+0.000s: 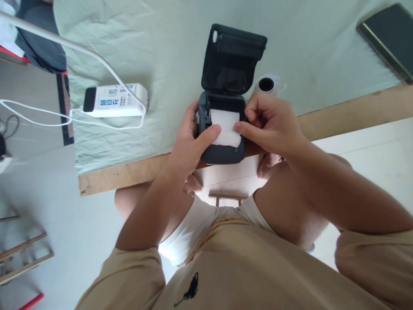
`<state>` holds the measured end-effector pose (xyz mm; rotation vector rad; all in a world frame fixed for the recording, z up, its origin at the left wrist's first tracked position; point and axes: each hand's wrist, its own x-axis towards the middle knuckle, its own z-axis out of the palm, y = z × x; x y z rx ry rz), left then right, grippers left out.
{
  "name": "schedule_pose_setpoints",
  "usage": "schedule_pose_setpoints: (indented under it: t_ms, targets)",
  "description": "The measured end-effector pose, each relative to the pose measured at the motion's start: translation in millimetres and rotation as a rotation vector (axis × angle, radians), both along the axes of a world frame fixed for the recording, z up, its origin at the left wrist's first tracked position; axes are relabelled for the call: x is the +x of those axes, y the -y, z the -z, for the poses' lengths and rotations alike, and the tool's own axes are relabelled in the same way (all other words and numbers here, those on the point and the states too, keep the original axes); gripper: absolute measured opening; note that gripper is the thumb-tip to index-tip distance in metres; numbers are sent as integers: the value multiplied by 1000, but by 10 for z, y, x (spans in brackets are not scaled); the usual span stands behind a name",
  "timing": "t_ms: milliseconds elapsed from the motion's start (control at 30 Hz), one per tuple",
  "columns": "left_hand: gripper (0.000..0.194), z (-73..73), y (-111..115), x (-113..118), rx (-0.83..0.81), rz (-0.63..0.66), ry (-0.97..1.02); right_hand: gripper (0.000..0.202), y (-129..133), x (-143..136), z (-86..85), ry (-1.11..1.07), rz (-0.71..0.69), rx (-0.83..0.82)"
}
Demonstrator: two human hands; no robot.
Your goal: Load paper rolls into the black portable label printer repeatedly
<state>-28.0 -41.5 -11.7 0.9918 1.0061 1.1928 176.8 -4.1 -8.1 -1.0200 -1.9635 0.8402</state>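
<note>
A small dark printer-like device (222, 156) has its black lid (229, 60) raised, near the table's front edge. Inside its compartment lies a white paper roll (226, 128). My left hand (193, 140) grips the device's left side, its thumb resting on the paper. At the right side, my right hand (266, 120) has its fingers curled and its thumb tip at the paper's right edge; whether it pinches anything is too small to tell. Just behind my right hand sits a round white object with a black centre (266, 84), partly hidden by that hand.
A white power bank (118, 101) with a white cable (93, 54) lies left on the green cloth (167, 47). A dark flat case (389, 41) is at the far right. The wooden table edge (125, 174) runs above my legs.
</note>
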Motion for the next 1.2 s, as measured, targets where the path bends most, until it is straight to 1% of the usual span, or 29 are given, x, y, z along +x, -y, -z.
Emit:
schedule_pose_setpoints:
  t_ms: [200,433,600,767,900,1000,1100,1200]
  targets:
    - [66,-13,-6,-18,28,23,-56,34,40,-22,-7,-12,34,12]
    - [71,-17,-8,-11,7,9,-84,51,38,-14,-46,-5,23,-28]
    - [70,-24,13,-20,10,19,-75,53,40,-11,-47,-8,17,-26]
    - [67,-32,18,-11,10,17,-67,50,45,-7,-28,5,30,-18]
    - [67,-40,26,-5,6,10,-84,48,46,-5,-40,9,11,-25]
    - [65,-7,9,-14,35,22,-78,49,50,-7,-57,4,12,-12]
    - [70,56,-33,-31,88,47,-69,48,56,-6,-68,-33,0,-18]
    - [76,100,-65,-44,107,69,-83,46,57,0,-70,-58,-21,-51]
